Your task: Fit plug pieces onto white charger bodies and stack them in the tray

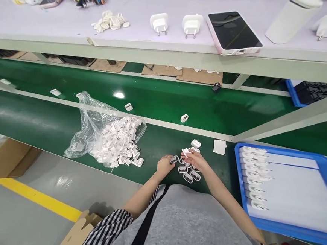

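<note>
My left hand point(164, 167) is closed on a white oval charger housing point(174, 159), its dark inside facing up. Between the fingers of my right hand point(197, 161) is a white plug cover with pins point(186, 152). Several similar open housings point(188, 178) lie on the green bench under and beside my right hand, partly hidden by it. Just beyond it rests another white piece point(195, 143). To the left, a heap of white plug parts point(116, 141) spills out of a clear plastic bag point(88, 117).
A blue tray point(298, 230) at the right holds rows of white plug pieces point(254, 175). Small white papers point(219, 147) lie beside it. Single housings point(184, 118) sit on the green belt point(156, 104). Above, a shelf point(134, 45) carries a phone point(234, 32) and chargers point(160, 22).
</note>
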The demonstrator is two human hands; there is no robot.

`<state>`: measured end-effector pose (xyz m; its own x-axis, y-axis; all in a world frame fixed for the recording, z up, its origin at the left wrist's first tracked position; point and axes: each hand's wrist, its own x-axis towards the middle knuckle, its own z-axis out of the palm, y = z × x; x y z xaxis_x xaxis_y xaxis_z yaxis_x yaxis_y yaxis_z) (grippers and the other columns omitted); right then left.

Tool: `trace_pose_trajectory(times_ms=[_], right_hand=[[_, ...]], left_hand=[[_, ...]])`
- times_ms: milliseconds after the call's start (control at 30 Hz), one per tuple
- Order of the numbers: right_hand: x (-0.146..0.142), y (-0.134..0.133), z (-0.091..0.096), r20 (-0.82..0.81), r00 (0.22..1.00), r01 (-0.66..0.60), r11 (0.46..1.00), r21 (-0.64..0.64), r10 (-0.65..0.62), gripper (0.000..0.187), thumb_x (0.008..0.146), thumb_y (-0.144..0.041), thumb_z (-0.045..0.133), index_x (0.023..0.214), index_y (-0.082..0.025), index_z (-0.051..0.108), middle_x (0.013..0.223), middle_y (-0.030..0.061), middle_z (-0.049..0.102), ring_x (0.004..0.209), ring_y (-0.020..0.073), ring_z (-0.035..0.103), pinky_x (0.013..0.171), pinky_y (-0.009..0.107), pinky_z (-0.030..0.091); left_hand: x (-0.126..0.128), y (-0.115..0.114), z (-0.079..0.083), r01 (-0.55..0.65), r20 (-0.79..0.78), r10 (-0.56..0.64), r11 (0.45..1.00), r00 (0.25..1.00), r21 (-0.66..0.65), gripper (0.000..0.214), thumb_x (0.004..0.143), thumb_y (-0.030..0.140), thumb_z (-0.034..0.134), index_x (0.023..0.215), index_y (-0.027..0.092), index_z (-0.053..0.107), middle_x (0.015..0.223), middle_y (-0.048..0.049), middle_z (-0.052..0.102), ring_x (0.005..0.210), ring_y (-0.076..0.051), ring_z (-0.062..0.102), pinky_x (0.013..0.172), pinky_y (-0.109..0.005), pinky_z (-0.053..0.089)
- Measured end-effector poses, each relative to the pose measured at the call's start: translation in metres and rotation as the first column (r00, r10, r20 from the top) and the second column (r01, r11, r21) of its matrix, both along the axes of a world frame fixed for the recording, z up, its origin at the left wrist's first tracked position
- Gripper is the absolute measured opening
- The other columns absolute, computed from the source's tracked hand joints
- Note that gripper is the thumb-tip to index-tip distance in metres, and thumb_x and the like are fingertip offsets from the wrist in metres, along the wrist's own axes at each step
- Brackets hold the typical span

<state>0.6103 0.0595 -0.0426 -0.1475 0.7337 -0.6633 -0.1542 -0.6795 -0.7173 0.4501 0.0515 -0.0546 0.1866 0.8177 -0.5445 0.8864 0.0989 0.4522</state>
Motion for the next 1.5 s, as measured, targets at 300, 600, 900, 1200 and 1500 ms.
trace_pose_trajectory(times_ms=[300,600,900,1200,1500], right_hand=[[-0.022,0.024,-0.011,0.839,0.522,-0.64,0.721,0.265,0.155,0.017,0.07,-0.013,0.041,0.081,-0.018,0.053,0.095,0.005,0.055,0.089,0.0174,0.049,0.077,0.03,0.038],[-0.029,0.026,-0.02,0.889,0.385,-0.776,0.608,0.166,0.249,0.021,0.073,-0.013,0.04,0.087,-0.02,0.054,0.096,0.0031,0.055,0.086,0.0149,0.051,0.07,0.024,0.04],[-0.028,0.027,-0.018,0.884,0.358,-0.804,0.581,0.128,0.301,0.021,0.076,-0.018,0.041,0.094,-0.02,0.052,0.097,0.0026,0.057,0.089,0.0155,0.052,0.074,0.025,0.04],[-0.037,0.038,-0.004,0.902,0.039,-0.872,0.455,-0.179,0.43,0.022,0.076,-0.018,0.044,0.096,-0.015,0.051,0.1,0.0082,0.057,0.09,0.0176,0.053,0.071,0.023,0.04],[-0.04,0.056,-0.004,0.879,-0.076,-0.892,0.361,-0.271,0.471,0.016,0.074,-0.012,0.044,0.082,-0.01,0.057,0.082,0.0114,0.061,0.076,0.0201,0.057,0.061,0.024,0.041]], left_hand=[[0.002,0.043,-0.007,0.067,0.167,-0.077,0.996,0.983,0.065,0.039,0.065,0.014,0.047,0.104,0.018,0.047,0.103,-0.0016,0.053,0.093,-0.013,0.048,0.081,-0.021,0.036],[-0.002,0.04,-0.008,0.083,0.148,-0.093,0.994,0.985,0.075,0.032,0.07,0.021,0.046,0.102,0.02,0.048,0.1,-0.0002,0.055,0.092,-0.013,0.049,0.079,-0.021,0.037],[-0.004,0.04,-0.009,0.169,0.102,-0.182,0.978,0.978,0.123,0.028,0.075,0.022,0.042,0.102,0.018,0.048,0.106,-0.0014,0.053,0.097,-0.012,0.047,0.083,-0.02,0.035],[0.006,0.066,0.011,0.401,-0.132,-0.417,0.906,0.899,-0.134,0.026,0.071,0.023,0.05,0.095,0.015,0.053,0.09,-0.0089,0.059,0.087,-0.02,0.054,0.072,-0.026,0.042],[0.034,0.102,0.015,0.382,-0.136,-0.458,0.844,0.879,-0.376,0.011,0.06,0.009,0.059,0.071,0.01,0.062,0.071,-0.0097,0.063,0.074,-0.019,0.058,0.064,-0.023,0.046]])
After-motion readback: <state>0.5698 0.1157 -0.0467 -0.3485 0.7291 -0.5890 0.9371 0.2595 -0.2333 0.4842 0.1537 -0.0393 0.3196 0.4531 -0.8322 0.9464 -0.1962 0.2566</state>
